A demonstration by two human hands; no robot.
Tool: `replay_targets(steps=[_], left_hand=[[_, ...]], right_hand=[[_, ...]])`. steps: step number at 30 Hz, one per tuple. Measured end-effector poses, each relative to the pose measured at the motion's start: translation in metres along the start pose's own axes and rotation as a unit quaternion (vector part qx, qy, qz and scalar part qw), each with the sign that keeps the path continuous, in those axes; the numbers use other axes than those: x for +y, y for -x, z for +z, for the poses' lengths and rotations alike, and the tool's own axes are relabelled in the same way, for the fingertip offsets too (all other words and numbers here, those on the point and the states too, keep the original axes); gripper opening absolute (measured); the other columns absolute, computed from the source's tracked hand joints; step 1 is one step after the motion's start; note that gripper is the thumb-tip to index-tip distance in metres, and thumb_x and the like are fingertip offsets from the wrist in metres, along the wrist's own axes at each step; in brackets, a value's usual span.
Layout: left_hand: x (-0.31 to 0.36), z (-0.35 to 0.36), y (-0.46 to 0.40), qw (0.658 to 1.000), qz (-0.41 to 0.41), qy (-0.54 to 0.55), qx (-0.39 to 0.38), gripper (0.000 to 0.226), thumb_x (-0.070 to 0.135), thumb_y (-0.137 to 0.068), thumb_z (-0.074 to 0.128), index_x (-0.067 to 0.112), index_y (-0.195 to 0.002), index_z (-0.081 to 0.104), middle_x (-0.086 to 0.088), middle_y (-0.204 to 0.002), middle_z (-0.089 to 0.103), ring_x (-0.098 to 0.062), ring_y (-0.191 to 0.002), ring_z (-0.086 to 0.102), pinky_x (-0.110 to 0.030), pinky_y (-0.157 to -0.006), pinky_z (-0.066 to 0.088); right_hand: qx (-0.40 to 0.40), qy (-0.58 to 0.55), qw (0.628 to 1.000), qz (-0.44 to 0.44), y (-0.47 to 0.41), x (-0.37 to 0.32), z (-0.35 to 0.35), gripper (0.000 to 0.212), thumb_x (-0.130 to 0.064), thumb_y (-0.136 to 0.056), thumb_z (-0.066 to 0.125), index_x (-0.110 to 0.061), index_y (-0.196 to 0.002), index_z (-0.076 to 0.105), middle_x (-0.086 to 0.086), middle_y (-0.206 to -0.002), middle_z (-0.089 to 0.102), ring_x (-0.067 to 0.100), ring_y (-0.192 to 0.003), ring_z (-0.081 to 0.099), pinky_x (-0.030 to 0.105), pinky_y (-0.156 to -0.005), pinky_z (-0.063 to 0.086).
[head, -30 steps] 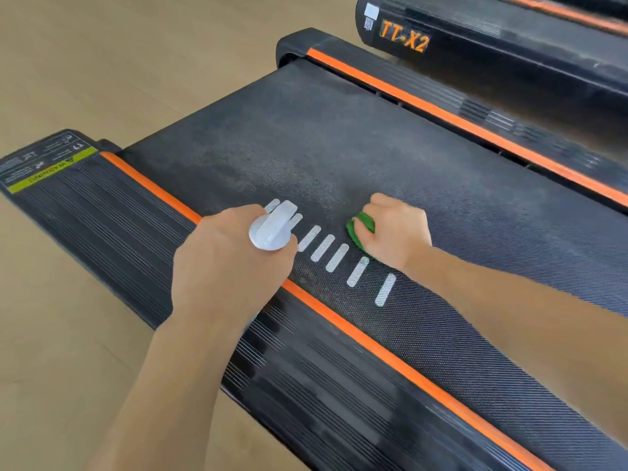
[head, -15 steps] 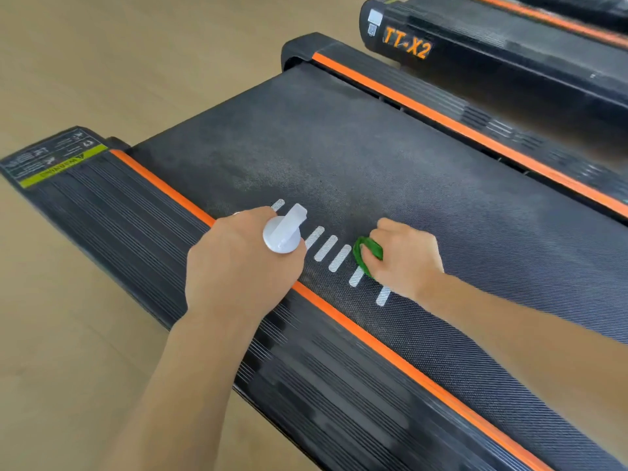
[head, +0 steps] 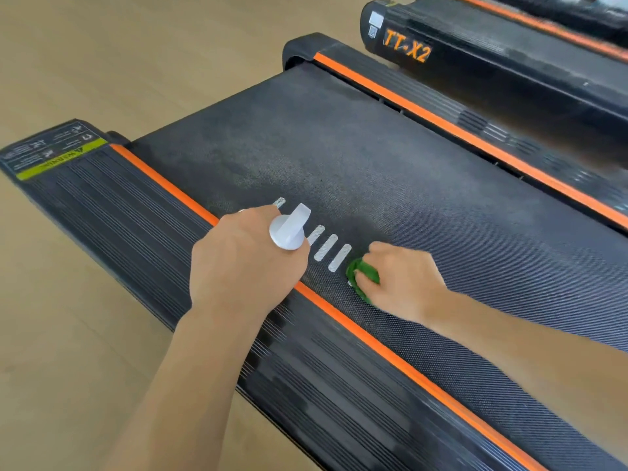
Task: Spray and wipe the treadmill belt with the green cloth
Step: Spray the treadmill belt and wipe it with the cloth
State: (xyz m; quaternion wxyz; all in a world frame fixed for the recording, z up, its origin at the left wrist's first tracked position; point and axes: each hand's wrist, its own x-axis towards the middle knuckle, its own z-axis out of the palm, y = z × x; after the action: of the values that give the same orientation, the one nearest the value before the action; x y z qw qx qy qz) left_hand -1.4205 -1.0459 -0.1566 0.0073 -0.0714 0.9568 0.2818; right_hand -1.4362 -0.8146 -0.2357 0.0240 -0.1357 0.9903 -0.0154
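The treadmill belt (head: 390, 171) runs away from you between its two orange stripes, and your right hand (head: 399, 282) has the green cloth (head: 362, 278) bunched under curled fingers, pressed onto the belt just beside the row of white dashes (head: 328, 249) and near the closer orange stripe (head: 339, 316). Your left hand (head: 244, 266) is wrapped round the spray bottle, of which only the white nozzle head (head: 289, 229) shows above your knuckles (the body is hidden in your fist).

By the look of it you are in the wiping step, working the edge of the belt by the side rail (head: 142, 212). A paler, speckled patch further up the belt may be spray not yet wiped. The next move likely calls for carrying the cloth out across the belt toward that patch, keeping it flat against the textured surface so it drags rather than skips.

Against half a second ago, the cloth and your right hand sit closer to you and nearer the orange stripe, covering the dashes that were showing beside them; the left hand's grip on the bottle looks unchanged.
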Motion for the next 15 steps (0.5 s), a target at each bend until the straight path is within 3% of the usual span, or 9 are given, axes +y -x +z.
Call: replay_targets(steps=[2,5,10,15], left_hand=[[0.000,0.000,0.001,1.000,0.003,-0.007,0.002,0.030,0.040,-0.097,0.056,0.015,-0.080,0.058,0.000,-0.080,0.064,-0.028,-0.079,0.061,-0.031,-0.067,0.038],[0.001,0.000,0.001,1.000,0.004,-0.009,-0.002,0.030,0.041,-0.097,0.055,0.016,-0.080,0.058,0.000,-0.081,0.064,-0.030,-0.082,0.062,-0.032,-0.069,0.041],[0.001,-0.002,0.002,1.000,-0.003,-0.002,-0.012,0.030,0.042,-0.098,0.056,0.016,-0.081,0.059,0.000,-0.082,0.065,-0.031,-0.082,0.063,-0.034,-0.071,0.044],[0.008,-0.005,0.007,0.998,0.043,-0.045,-0.026,0.029,0.037,-0.100,0.055,0.018,-0.078,0.055,-0.002,-0.079,0.063,-0.030,-0.082,0.062,-0.032,-0.070,0.044]], right_hand=[[0.001,0.033,0.999,0.013,-0.016,0.019,-0.007,0.035,-0.043,-0.099,0.042,-0.024,-0.070,0.051,-0.007,-0.079,0.047,0.020,-0.071,0.057,0.028,-0.056,0.035],[0.037,0.030,0.989,0.143,-0.035,0.022,-0.001,0.036,-0.042,-0.100,0.040,-0.021,-0.074,0.055,-0.006,-0.083,0.048,0.021,-0.071,0.055,0.027,-0.054,0.032],[-0.001,0.024,1.000,-0.007,-0.003,0.009,0.003,0.033,-0.042,-0.098,0.044,-0.026,-0.068,0.046,-0.008,-0.076,0.045,0.018,-0.067,0.055,0.027,-0.052,0.028],[0.041,0.025,0.989,0.138,-0.032,0.011,0.003,0.036,-0.040,-0.101,0.038,-0.022,-0.072,0.051,-0.006,-0.083,0.048,0.018,-0.069,0.052,0.029,-0.057,0.036]])
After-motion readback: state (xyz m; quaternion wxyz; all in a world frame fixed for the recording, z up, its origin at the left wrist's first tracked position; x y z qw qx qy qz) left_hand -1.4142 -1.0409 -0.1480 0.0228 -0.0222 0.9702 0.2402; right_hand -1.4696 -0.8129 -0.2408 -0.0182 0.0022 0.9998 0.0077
